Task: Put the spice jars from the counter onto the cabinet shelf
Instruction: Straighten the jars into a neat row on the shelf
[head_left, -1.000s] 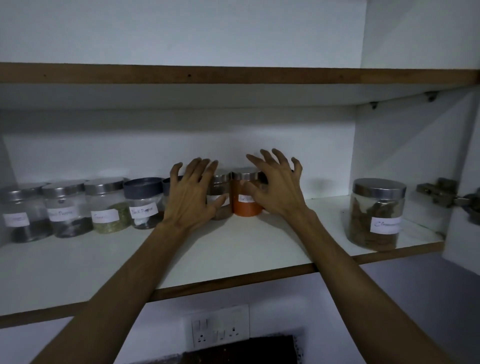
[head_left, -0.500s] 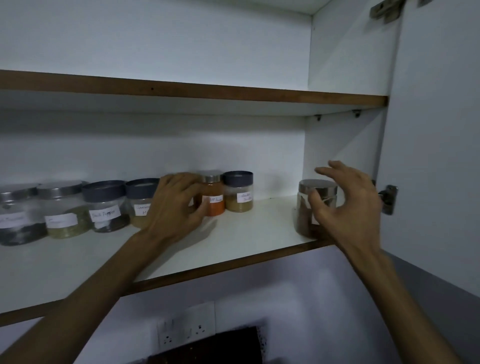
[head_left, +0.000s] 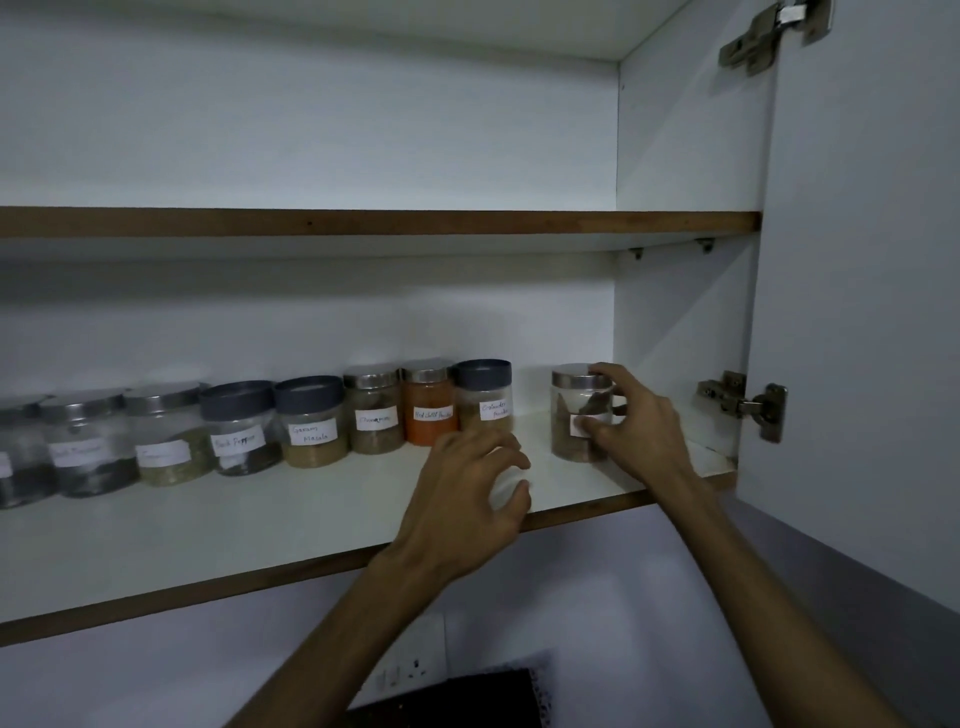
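A row of several labelled spice jars lines the back of the white cabinet shelf (head_left: 249, 525), among them a black pepper jar (head_left: 239, 431), a garam masala jar (head_left: 311, 423), an orange red chilli jar (head_left: 428, 402) and a grey-lidded coriander jar (head_left: 485, 395). Apart from the row, at the right end, stands a larger steel-lidded jar (head_left: 569, 415) of brown spice. My right hand (head_left: 634, 426) grips it, thumb on its label and fingers over the lid. Near the shelf's front edge my left hand (head_left: 467, 499) hovers with curled fingers, holding nothing.
An upper shelf (head_left: 363, 222) runs overhead. The open cabinet door (head_left: 857, 312) stands on the right, with a metal hinge (head_left: 748, 402) beside the large jar. Below the shelf are a wall socket (head_left: 410, 670) and a dark object (head_left: 457, 701).
My right hand has moved right from the orange jar and closed on the large jar. My left hand left the row and drew back toward the shelf's front. The view swung right.
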